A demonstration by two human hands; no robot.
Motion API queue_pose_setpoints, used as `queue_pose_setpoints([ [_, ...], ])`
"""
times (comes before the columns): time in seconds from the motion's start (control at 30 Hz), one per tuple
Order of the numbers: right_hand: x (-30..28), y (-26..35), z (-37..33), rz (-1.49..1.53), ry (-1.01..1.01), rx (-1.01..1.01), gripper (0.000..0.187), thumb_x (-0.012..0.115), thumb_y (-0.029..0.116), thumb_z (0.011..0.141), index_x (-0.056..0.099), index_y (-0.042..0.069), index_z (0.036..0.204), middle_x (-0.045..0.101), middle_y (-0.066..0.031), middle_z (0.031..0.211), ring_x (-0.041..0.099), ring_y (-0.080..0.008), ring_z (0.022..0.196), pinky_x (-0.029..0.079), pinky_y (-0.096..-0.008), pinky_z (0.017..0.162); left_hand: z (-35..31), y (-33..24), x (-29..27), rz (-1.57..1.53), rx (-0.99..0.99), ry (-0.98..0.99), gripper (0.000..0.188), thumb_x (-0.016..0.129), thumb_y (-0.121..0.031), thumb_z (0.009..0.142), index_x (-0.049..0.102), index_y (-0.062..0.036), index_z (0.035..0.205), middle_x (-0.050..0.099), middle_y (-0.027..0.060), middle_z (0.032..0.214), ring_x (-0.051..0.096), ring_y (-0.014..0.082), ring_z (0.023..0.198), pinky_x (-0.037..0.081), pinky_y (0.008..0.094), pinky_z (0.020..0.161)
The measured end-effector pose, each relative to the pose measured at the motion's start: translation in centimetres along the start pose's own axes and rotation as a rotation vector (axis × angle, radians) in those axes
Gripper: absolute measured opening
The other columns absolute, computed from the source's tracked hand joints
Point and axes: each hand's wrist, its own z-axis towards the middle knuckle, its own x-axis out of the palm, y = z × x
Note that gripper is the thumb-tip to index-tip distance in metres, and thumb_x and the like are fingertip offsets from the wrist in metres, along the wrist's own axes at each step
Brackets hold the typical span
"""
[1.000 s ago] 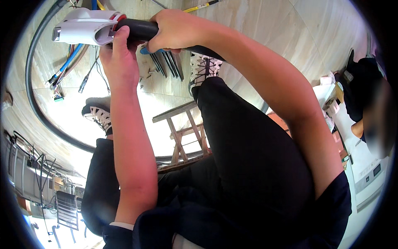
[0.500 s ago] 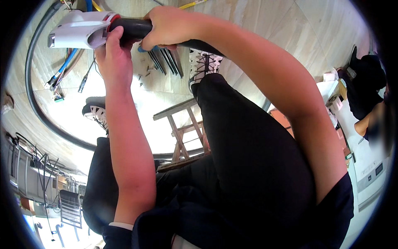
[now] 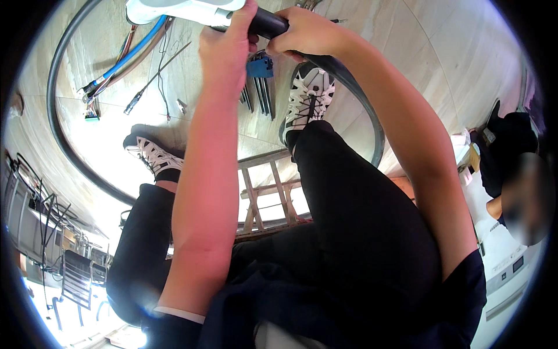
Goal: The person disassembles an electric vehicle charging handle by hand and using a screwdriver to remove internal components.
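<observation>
"At the top of the head view, what are the two hands doing?"

"The left hand (image 3: pixel 228 52) is closed around the right end of a white housing (image 3: pixel 180 8), its thumb lying up over the place where a thick black cable (image 3: pixel 268 24) meets it. The right hand (image 3: pixel 311 32) grips that cable just beside."

"And where exactly is the housing?"

"Held up above the tiled floor (image 3: pixel 395 64), partly cut off by the upper edge. Past the right hand, the cable bends down to the right of a laced shoe (image 3: pixel 312 96)."

"What lies below them?"

"To the left of the left forearm, a blue cable (image 3: pixel 136 51) beside a bundle of thin wires, with a small green connector (image 3: pixel 92 116) at the lower end. Just right of that forearm, a blue holder (image 3: pixel 260 67) and several black rods (image 3: pixel 264 99)."

"Anything farther off?"

"Between the knees, a wooden frame (image 3: pixel 278 189), partly hidden by the legs. Near the right rim, another person (image 3: pixel 511 151) in dark clothing; I can't tell what that one's hands hold."
</observation>
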Motion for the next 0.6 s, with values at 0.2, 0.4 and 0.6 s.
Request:
queue_pose_setpoints([
  [0.2, 0.9, 0.5, 0.1, 0.042, -0.044, 0.062, 0.029, 0.076, 0.022, 0.071, 0.065, -0.001, 0.085, 0.06, -0.0065, 0.058, 0.057, -0.0161, 0.047, 0.045, -0.0307, 0.049, -1.0, 1.2, 2.3, 0.089, 0.116, -0.287, 0.054, 0.069, -0.038, 0.085, 0.059, 0.0046, 0.116, 0.063, 0.0091, 0.095, 0.06, 0.0128, 0.077, 0.048, 0.0282, 0.064],
  [0.4, 2.1, 1.0, -0.3, -0.006, -0.118, 0.063, 0.036, 0.075, 0.021, 0.071, 0.065, -0.003, 0.096, 0.058, -0.0075, 0.06, 0.057, -0.0151, 0.05, 0.046, -0.0301, 0.05, -0.4, 1.9, 1.0, -0.021, 0.012, -0.236, 0.048, 0.073, -0.032, 0.084, 0.058, 0.0014, 0.115, 0.062, 0.0086, 0.097, 0.06, 0.0156, 0.077, 0.049, 0.0308, 0.064],
  [0.6, 2.9, 0.9, -0.2, -0.067, -0.207, 0.05, 0.047, 0.077, 0.028, 0.066, 0.068, -0.001, 0.102, 0.067, -0.0143, 0.073, 0.066, -0.0234, 0.064, 0.052, -0.034, 0.061, 0.3, 2.7, 0.4, -0.15, 0.06, -0.264, 0.042, 0.074, -0.027, 0.084, 0.059, 0.0029, 0.11, 0.062, 0.0089, 0.094, 0.062, 0.0162, 0.077, 0.051, 0.0297, 0.062],
])
